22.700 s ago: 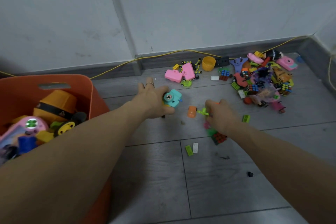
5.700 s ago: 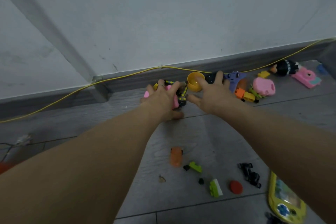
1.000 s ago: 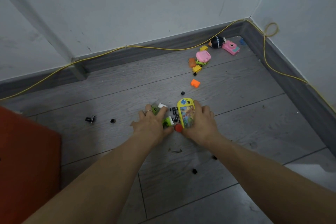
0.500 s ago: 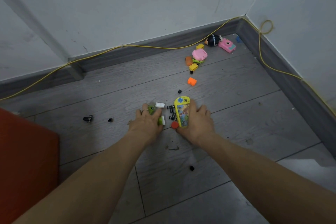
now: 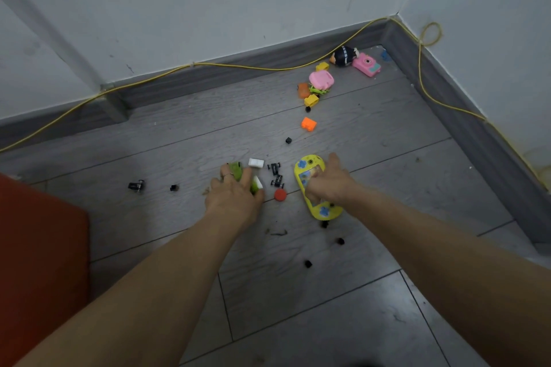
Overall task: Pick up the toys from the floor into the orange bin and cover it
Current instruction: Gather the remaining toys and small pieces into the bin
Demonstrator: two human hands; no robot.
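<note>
My right hand point(image 5: 326, 183) grips a yellow toy phone point(image 5: 313, 185) lying on the grey floor. My left hand point(image 5: 234, 195) curls round small green and white bricks point(image 5: 252, 183). Between the hands lie a red disc point(image 5: 280, 195), a white brick point(image 5: 256, 162) and black toy parts point(image 5: 275, 173). An orange brick point(image 5: 308, 124) sits farther back. Near the corner lie a pink toy point(image 5: 321, 80), a pink camera point(image 5: 366, 64) and a black round figure point(image 5: 343, 56). The orange bin point(image 5: 38, 250) shows only as a wall at the left edge.
A yellow cable point(image 5: 238, 67) runs along the grey skirting point(image 5: 208, 73) and up the right wall. Small black bits point(image 5: 307, 263) are scattered on the floor near my arms, and a black wheel piece point(image 5: 136, 186) lies to the left.
My right hand has closed round the yellow toy phone and turned it a little. My left hand has drawn the green bricks under its fingers.
</note>
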